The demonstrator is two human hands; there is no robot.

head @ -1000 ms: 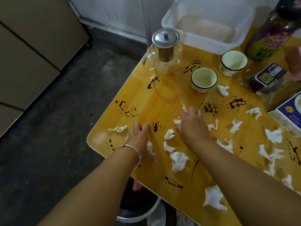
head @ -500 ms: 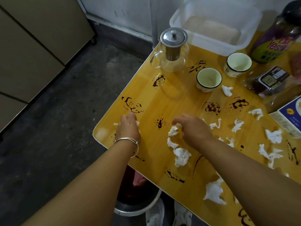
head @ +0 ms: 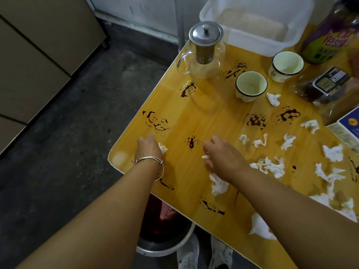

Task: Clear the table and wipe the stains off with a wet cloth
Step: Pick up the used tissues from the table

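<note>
Still on the clearing step here: left hand (head: pixel 149 150) and right hand (head: pixel 223 158) fingers look curled round tissue scraps (head: pixel 162 148) on the counter (head: pixel 213 113), so next I'd drop them in the bin (head: pixel 167 251) below, stains (head: pixel 191 141) unwiped.

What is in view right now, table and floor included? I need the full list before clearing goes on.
table: one, yellow wood-look, right of view
tissue scraps: a dozen or more, white, near and right parts of the table
stains: about ten, dark red, across the table
teapot: one, clear glass with steel lid, far left corner
cups: two, cream, right of the teapot
tub: one, white plastic, far edge
bottle: one, purple-green label, far right
packet: one, clear with dark label, right of the cups
bin: one, steel-rimmed, floor under the near edge
left hand: bare, silver bangle, grips one scrap
right hand: bare, pinches a scrap
</note>
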